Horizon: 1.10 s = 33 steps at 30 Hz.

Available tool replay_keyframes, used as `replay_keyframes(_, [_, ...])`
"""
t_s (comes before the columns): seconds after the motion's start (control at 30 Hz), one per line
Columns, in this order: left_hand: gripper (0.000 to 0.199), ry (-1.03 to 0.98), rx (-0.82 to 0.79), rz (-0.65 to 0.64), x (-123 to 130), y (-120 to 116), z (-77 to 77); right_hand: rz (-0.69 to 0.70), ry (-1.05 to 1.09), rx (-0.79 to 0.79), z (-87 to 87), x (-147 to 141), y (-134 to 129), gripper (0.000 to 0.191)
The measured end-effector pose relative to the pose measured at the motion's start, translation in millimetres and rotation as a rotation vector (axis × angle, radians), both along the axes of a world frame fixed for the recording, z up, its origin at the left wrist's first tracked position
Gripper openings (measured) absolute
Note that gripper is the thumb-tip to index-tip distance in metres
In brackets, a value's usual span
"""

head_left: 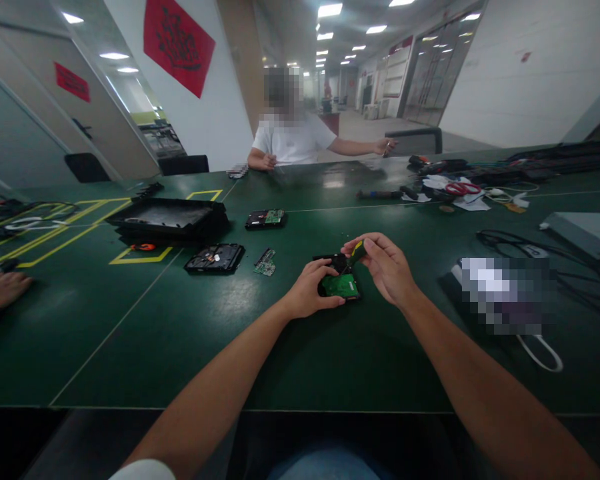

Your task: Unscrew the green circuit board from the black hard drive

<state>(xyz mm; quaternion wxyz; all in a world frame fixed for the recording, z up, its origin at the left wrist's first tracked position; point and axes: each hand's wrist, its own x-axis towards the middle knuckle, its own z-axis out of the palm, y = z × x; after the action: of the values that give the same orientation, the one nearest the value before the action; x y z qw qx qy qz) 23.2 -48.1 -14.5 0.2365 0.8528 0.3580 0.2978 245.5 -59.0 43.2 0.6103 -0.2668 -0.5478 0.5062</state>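
A hard drive with a green circuit board (342, 287) lies on the green table in front of me. My left hand (314, 288) grips its left side, thumb along the near edge and fingers over the far part. A yellow and black screwdriver (358, 251) is held in my right hand (383, 265), its tip pointing down at the drive. To the left are a loose circuit board (265, 263) and an opened black drive (215, 259). Farther back sits another drive with a partly green board (265, 219).
Black trays (170, 219) stand at the left. A pixelated white object (495, 287), cables (580, 267) and a grey metal box (585, 233) lie right. A person in white (297, 140) sits opposite. Another person's hand (5, 289) rests far left.
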Motion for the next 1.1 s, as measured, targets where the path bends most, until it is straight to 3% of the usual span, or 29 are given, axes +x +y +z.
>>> replay_keyframes(0.4, [0.065,-0.006,-0.001,0.003,0.9,-0.6,0.9,-0.016,0.004,-0.016,-3.1,-1.1,0.2,0.037])
replay_keyframes(0.67, [0.065,0.001,-0.009,0.005,0.3,-0.6,1.4,-0.048,-0.009,-0.005,-1.1,-1.1,-1.0,0.020])
replay_keyframes(0.8, [0.066,0.008,-0.015,0.008,-0.2,-0.6,1.3,0.010,0.047,-0.009,0.5,-3.4,-2.7,0.014])
replay_keyframes(1.1, [0.066,0.000,-0.001,0.004,0.9,0.2,0.1,0.019,0.005,-0.018,0.0,-0.6,-1.3,0.025])
